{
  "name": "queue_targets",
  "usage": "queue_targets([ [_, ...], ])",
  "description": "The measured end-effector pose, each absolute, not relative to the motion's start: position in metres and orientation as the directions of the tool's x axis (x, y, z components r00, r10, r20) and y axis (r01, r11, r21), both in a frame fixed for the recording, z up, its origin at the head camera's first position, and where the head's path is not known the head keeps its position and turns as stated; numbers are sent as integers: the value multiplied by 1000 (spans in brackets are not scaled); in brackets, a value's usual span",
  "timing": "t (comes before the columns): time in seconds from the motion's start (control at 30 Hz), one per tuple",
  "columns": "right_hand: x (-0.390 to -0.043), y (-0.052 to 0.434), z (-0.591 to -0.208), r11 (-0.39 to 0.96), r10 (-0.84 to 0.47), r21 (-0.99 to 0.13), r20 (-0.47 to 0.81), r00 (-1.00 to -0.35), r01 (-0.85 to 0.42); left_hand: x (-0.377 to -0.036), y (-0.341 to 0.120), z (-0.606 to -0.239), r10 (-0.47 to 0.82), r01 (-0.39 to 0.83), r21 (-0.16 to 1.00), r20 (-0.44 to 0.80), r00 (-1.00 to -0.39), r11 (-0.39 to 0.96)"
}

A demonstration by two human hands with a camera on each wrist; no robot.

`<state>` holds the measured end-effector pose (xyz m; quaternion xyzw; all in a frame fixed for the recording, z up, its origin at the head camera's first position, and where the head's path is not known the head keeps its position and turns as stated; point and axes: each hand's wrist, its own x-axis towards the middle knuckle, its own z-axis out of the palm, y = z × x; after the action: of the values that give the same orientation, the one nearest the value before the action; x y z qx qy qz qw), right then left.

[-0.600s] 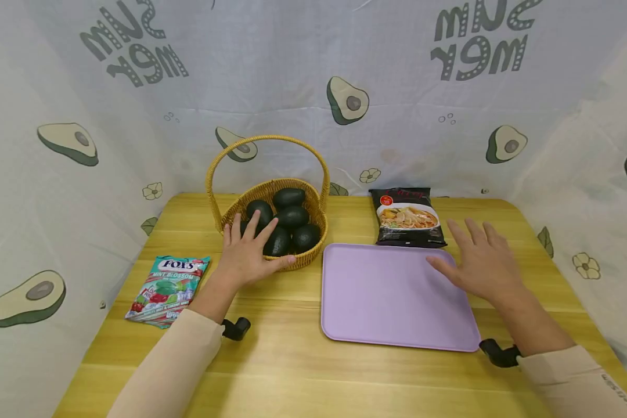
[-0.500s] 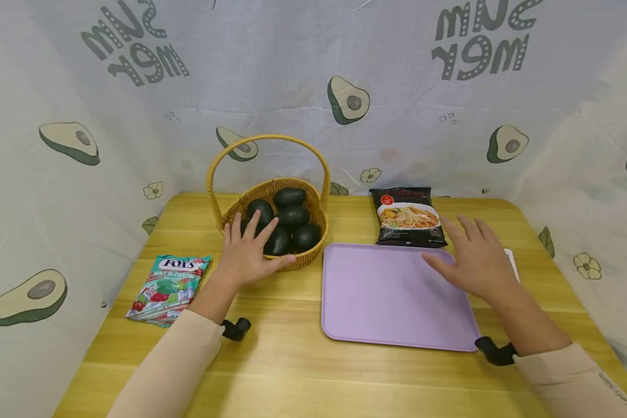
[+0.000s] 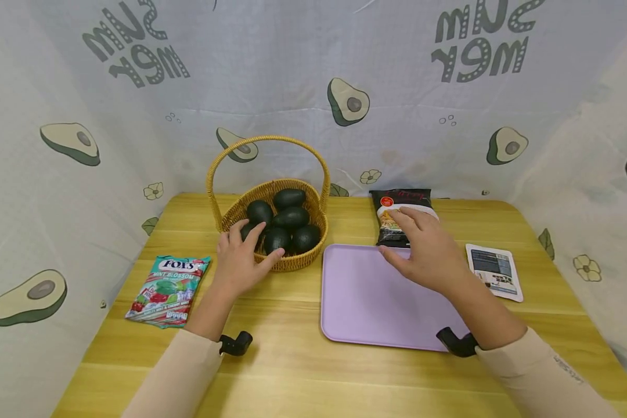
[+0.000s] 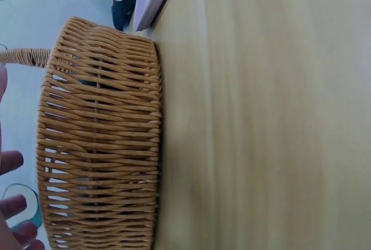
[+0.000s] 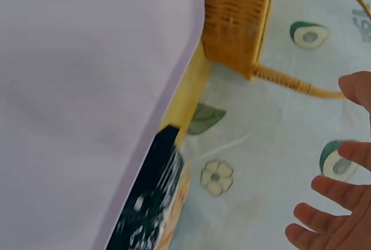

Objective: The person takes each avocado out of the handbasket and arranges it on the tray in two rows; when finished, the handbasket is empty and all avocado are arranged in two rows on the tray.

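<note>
A woven basket [image 3: 292, 262] with a tall handle holds several dark avocados [image 3: 291, 217] at the back left of the table. My left hand [image 3: 248, 247] rests at its front-left rim, fingers loosely bent over the edge and thumb along the outside wall. In the left wrist view the basket [image 4: 98, 134] shows side-on, with my fingertips [image 4: 11, 206] at the frame edge. My right hand [image 3: 397, 235] hovers with fingers spread over the far edge of the lilac tray [image 3: 366, 302], partly covering a black noodle packet [image 3: 397, 200]. It holds nothing.
A green candy bag [image 3: 168, 287] lies at the left edge of the wooden table [image 3: 292, 371]. A small white packet [image 3: 493, 270] lies right of the tray. Avocado-print cloth walls [image 3: 313, 87] close in three sides.
My right hand has moved left and away toward the noodle packet, uncovering the white packet. My left hand has drawn back slightly, its fingers bending at the basket rim.
</note>
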<state>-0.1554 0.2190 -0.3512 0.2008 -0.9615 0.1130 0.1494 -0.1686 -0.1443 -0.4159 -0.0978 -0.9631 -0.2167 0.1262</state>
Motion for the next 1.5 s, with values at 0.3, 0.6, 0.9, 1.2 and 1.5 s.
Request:
queue_targets([
  [0.3, -163, 171, -354, 835, -409, -257, 302, -861, -487, -159, -146, -429, -68, 179, 592, 370, -927, 786],
  [0.6, -176, 125, -364, 764, -475, -343, 275, -836, -546, -158, -142, -451, -292, 68, 798, 297, -909, 599],
  [0.9, -191, 81, -376, 733, -522, -379, 220, -824, -565, -166, -142, -464, -380, 65, 914, 231, -896, 401],
  [1.2, -212, 46, -393, 725, -525, -425, 169, -834, -542, -169, -135, -471, -454, 68, 957, 196, -869, 283],
  [1.5, -227, 25, -416, 797, -407, -425, 145, -902, -428, -171, -130, -479, -519, 98, 976, 188, -834, 196],
])
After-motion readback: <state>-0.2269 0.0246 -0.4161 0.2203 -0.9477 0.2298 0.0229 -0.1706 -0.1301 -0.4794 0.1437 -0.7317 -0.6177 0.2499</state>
